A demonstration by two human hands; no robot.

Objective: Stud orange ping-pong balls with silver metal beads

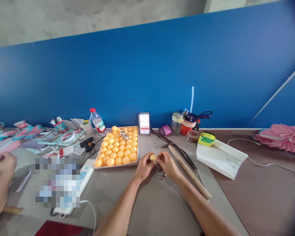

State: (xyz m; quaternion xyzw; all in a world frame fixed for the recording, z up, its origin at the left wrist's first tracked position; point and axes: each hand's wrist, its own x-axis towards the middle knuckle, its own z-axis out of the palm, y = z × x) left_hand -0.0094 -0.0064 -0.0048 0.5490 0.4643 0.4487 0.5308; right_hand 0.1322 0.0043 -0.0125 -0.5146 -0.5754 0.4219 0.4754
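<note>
My left hand (145, 166) is closed around an orange ping-pong ball (153, 157), held just above the grey table. Close against it, my right hand (167, 165) has its fingers pinched together at the ball's right side. What those fingers grip is too small to make out. Small shiny metallic pieces (164, 175) lie on the table beneath the right hand. To the left of my hands stands a shallow box (138, 144) filled with rows of orange ping-pong balls (118, 161). Silvery round pieces (124, 135) rest on top of the balls.
Wooden sticks (189, 172) and a dark strap lie right of my hands, beside a white sheet (218, 159) and a yellow-green box (206, 139). A jar (177, 124), red cup and bottle (97, 122) stand behind. A power strip (86, 173) and another person's hand (3, 164) are left.
</note>
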